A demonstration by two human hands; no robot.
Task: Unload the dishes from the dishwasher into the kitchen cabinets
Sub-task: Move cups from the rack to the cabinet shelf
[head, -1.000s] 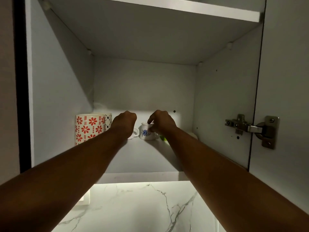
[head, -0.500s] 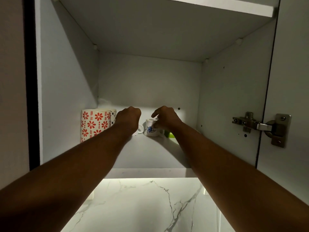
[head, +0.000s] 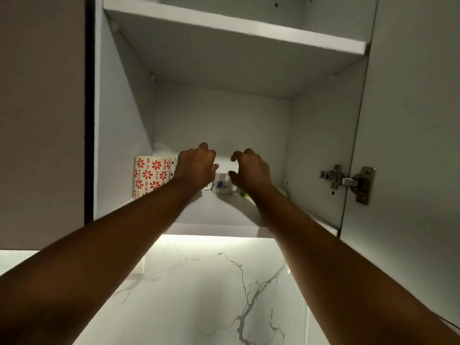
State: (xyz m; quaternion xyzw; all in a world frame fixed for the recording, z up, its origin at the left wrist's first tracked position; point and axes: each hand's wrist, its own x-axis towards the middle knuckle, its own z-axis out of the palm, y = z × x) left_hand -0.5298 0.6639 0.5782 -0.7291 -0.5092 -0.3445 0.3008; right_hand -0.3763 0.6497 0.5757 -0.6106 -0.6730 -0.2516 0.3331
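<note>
Both your hands empty, left hand (head: 195, 165) and right hand (head: 251, 169) with fingers loosely curled just above the small blue-flowered cup (head: 222, 186), cup far back on the cabinet shelf (head: 224, 207), red-flowered mug (head: 150, 175) at its left.

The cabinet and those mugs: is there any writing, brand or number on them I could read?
None can be read.
Red-flowered mug: pattern only, no words.
Small white cup: a blue flower print, no lettering visible.
Door hinge: bare metal; any stamp is too small to tell.
</note>
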